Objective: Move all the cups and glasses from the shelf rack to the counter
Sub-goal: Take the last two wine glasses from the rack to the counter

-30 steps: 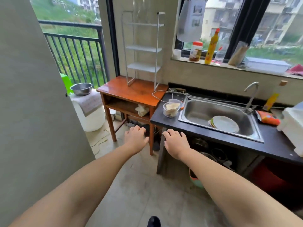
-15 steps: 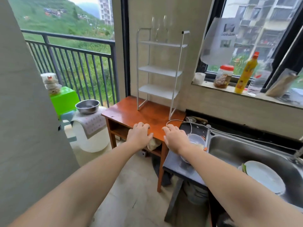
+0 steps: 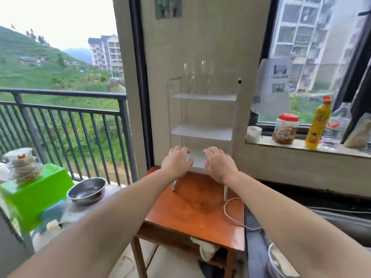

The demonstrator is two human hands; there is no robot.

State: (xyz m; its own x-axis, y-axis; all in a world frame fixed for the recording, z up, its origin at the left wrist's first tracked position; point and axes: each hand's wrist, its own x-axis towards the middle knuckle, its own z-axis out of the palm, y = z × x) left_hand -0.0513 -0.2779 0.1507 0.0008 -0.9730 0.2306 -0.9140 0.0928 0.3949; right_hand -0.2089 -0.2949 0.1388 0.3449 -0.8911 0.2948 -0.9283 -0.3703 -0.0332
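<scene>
A white three-tier shelf rack (image 3: pixel 202 130) stands on an orange wooden table (image 3: pixel 192 213) against the wall. Two clear stemmed glasses (image 3: pixel 197 75) stand side by side on its top shelf; the two lower shelves look bare. My left hand (image 3: pixel 176 162) and my right hand (image 3: pixel 217 163) are stretched out side by side in front of the lowest shelf, palms down, fingers apart, holding nothing. Both hands are well below the glasses. The dark counter (image 3: pixel 253 237) starts at the table's right edge.
A white cable (image 3: pixel 230 215) loops over the table's right side. A steel bowl (image 3: pixel 86 190) and a green box (image 3: pixel 36 194) sit at the left by the balcony railing. On the windowsill stand a white cup (image 3: pixel 254 133), a jar (image 3: pixel 286 128), a yellow bottle (image 3: pixel 319 122).
The view has swung up and moved closer to the rack; the sink has left the frame. Both hands have risen from the table's front edge to the lowest shelf.
</scene>
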